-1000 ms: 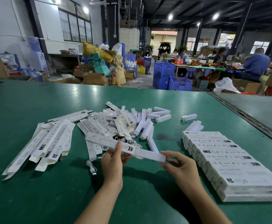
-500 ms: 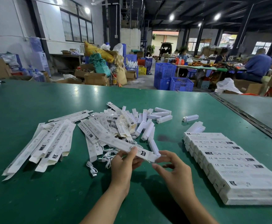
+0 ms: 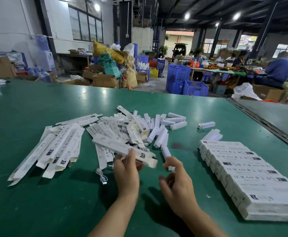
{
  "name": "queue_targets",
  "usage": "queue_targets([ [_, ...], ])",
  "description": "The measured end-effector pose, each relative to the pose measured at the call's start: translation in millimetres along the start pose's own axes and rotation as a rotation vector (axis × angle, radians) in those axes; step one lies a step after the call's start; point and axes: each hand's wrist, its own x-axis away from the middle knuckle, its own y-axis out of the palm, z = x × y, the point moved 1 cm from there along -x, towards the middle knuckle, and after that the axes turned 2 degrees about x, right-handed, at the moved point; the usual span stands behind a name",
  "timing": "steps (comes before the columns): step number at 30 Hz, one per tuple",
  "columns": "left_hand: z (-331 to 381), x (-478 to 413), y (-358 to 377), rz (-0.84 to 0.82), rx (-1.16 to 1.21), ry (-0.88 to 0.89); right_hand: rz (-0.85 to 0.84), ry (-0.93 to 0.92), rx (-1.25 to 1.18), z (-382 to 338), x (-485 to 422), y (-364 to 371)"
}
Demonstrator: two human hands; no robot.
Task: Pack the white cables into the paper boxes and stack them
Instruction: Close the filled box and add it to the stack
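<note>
My left hand (image 3: 127,173) grips a long white paper box (image 3: 122,151), held tilted above the green table (image 3: 54,211). To its right, my right hand (image 3: 175,183) hovers empty with fingers spread, just off the box's near end. A loose white cable (image 3: 102,177) lies on the table left of my left hand. Behind the hands is a jumble of flat, unfolded boxes (image 3: 59,147) and small white inner sleeves (image 3: 160,132). A neat stack of packed boxes (image 3: 246,173) lies in overlapping rows at the right.
A metal seam (image 3: 268,127) separates this table from another at the right. Beyond the far edge stand blue crates (image 3: 186,82), cardboard boxes (image 3: 104,80) and sacks. People sit working at a distant table (image 3: 278,69).
My right hand has let go of the box's end and drawn back, fingers apart. My left hand has turned the box so it points away to the upper left.
</note>
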Motion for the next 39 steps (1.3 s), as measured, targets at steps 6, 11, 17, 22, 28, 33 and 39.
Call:
queue_targets([
  [6, 5.1, -14.3, -6.9, 0.197, 0.08, 0.019, -0.442, -0.062, 0.406, 13.1, -20.8, 30.6],
  [11, 7.3, -19.0, -10.6, 0.257, 0.075, 0.029, -0.571, -0.051, 0.514, 17.6, -41.2, 50.3],
  [17, 7.5, -24.0, -14.7, 0.274, 0.053, 0.049, -0.377, 0.008, 0.434, 19.9, -37.3, 43.9],
  [22, 3.7, -22.6, -13.3, 0.208, -0.005, 0.086, -0.332, 0.142, 0.282, 18.7, -29.3, 25.3],
  [28, 3.2, -13.3, -6.2, 0.064, -0.034, 0.068, -0.402, 0.055, 0.299, 17.7, -9.2, 1.2],
  [33, -2.3, -5.2, -1.7, -0.019, -0.062, -0.007, -0.58, -0.038, 0.36, 20.4, 1.3, -15.9],
  [39, -2.7, -2.2, -1.5, -0.039, -0.087, -0.029, -0.642, -0.054, 0.428, 26.0, -0.9, -28.9],
])
